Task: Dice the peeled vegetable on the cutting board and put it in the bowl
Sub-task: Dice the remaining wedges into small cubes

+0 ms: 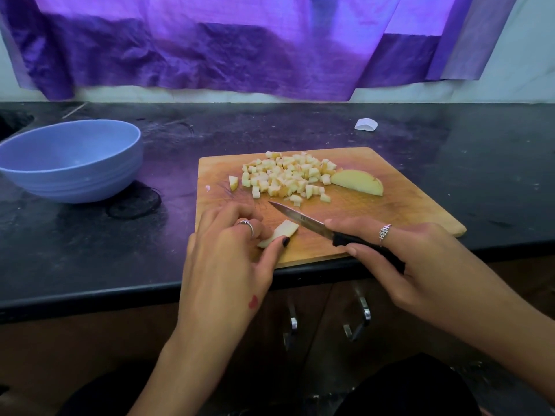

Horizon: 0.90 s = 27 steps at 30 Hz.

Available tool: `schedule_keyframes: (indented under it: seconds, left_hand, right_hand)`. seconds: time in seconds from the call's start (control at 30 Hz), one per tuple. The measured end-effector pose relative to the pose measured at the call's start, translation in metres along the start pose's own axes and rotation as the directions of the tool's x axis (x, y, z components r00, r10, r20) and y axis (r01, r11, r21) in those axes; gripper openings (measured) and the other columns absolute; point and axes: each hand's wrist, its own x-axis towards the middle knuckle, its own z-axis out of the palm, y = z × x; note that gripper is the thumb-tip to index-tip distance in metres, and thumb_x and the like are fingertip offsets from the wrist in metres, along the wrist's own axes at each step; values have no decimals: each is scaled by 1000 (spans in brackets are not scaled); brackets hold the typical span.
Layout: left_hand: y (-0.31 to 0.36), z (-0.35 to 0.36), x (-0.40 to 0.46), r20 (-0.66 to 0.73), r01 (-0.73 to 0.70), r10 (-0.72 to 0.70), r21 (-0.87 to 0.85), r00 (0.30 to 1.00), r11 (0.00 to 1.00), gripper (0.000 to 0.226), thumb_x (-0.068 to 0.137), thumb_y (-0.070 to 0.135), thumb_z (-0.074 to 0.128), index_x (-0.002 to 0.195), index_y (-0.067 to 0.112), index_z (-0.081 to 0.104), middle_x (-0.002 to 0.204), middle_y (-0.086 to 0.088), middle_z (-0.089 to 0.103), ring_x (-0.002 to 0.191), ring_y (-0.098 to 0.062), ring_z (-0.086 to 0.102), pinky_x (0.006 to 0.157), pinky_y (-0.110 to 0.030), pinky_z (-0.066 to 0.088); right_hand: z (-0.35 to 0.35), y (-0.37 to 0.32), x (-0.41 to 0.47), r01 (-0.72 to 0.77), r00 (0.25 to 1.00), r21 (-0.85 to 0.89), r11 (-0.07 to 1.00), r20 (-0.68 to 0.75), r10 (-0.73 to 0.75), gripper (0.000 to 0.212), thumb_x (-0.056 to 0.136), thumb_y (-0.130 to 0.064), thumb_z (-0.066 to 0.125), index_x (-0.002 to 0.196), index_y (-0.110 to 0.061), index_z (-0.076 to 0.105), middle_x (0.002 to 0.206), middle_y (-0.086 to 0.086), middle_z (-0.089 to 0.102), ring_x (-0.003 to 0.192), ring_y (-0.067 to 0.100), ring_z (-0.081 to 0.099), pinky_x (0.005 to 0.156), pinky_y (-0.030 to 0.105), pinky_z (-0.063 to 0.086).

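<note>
1 vegetable strip (280, 234), near edge of cutting board (405, 205): your left hand (228, 256) pinches it. Your right hand (420, 259) grips knife (303, 220). Diced pile (285, 175), 1 wedge (357, 182) behind. Bowl (72, 163) left, on the counter (300, 127).

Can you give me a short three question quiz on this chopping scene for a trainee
1. True or false: the blue bowl already holds diced pieces.
2. Which hand grips the knife? A) left hand B) right hand C) neither
3. Fill in: the uncut wedge lies on the cutting board to the ____ of the diced pile.

Key
1. False: what shows of the bowl's inside is bare, and the dice are on the board.
2. B: the right hand holds the black handle, while the left hand pinches a slice with its fingers.
3. right
</note>
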Motion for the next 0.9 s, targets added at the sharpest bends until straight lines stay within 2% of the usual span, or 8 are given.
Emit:
schedule_keyframes:
  seconds: [0.13,0.23,0.4,0.5,0.6,0.67,0.73,0.9]
  left_hand:
    - [0,0,0,2,16,-16,-12,1000,1000,16,77,35,71,80,19,73,96,12,59,96,-9,44,78,-43,48]
    - [0,-1,-1,15,19,-19,-17,1000,1000,20,78,39,66,81,21,73,97,13,59,98,-6,43,78,-43,48]
    - [1,-1,0,9,17,-17,-15,1000,1000,15,77,38,69,77,23,71,95,15,57,95,-5,42,75,-38,46]
    - [0,1,-1,-9,8,-8,6,1000,1000,16,77,37,70,76,21,71,94,13,58,95,-7,44,75,-37,46]
    - [1,1,-1,-3,2,-1,38,1000,999,18,79,36,71,75,19,70,95,9,59,97,-15,50,75,-39,47]
    - [1,0,0,-6,9,-8,45,1000,999,19,78,37,71,74,19,69,95,9,59,98,-17,51,74,-37,46]
    - [1,0,0,-4,17,-17,36,1000,999,21,79,38,71,73,18,68,94,10,59,98,-16,51,75,-37,46]
    - [2,-1,0,6,45,-45,25,999,999,21,79,39,70,74,19,69,95,11,56,101,-16,50,79,-36,44]
  right_hand:
    - [1,-1,1,-17,998,-47,999,64,20,40,91,-48,32,123,-41,56,53,-13,54,42,5,42,38,17,34]
    - [4,-1,7,7,996,-100,995,87,2,40,92,-47,31,125,-42,51,52,-11,55,38,4,41,37,20,37]
    - [5,-2,19,9,991,-124,992,130,7,34,96,-43,34,129,-47,41,60,-13,52,49,7,42,45,21,28]
    - [5,-7,16,25,988,-165,986,152,1,42,94,-47,25,133,-48,38,68,-12,58,57,8,51,47,23,34]
    - [2,-7,0,25,996,-216,976,87,-6,40,94,-43,29,126,-41,53,52,-11,55,42,9,50,37,20,29]
    - [0,-3,-9,12,999,-217,976,37,-4,37,91,-42,36,123,-40,56,49,-14,49,38,11,49,34,20,27]
    - [-1,-1,-12,16,1000,-199,980,10,-14,36,93,-42,35,123,-42,54,51,-14,53,41,12,52,33,26,35]
    - [0,-7,-9,1,1000,-77,997,31,2,33,97,-42,36,126,-41,52,53,-14,52,43,7,45,41,27,42]
